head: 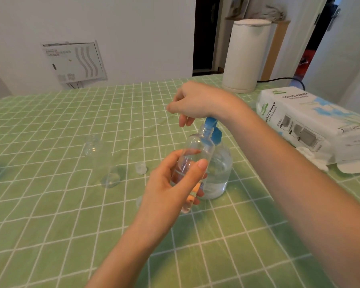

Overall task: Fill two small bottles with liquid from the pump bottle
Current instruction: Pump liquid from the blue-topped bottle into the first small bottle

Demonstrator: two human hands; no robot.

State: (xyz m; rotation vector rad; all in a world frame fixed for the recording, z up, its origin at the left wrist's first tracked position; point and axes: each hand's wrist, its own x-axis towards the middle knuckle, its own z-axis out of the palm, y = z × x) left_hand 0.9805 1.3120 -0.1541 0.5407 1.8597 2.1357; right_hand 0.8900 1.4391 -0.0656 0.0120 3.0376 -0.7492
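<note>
My left hand [170, 183] grips a small clear bottle [197, 148], tilted with its open neck right under the blue pump nozzle. The pump bottle [218, 169] stands behind it on the table, clear with liquid in its lower part and a blue pump head [213, 127]. My right hand [197, 100] rests on top of the pump head, palm down, fingers loosely curled. A second small clear bottle [101, 159] stands to the left, open at the top. A small clear cap [140, 167] lies between it and the pump bottle.
The table wears a green checked cloth [50, 225]. A pack of tissue paper [312, 125] lies at the right, with loose tissues by it. A white cylindrical appliance [245, 55] with a black cord stands at the back right. A white wall lies beyond.
</note>
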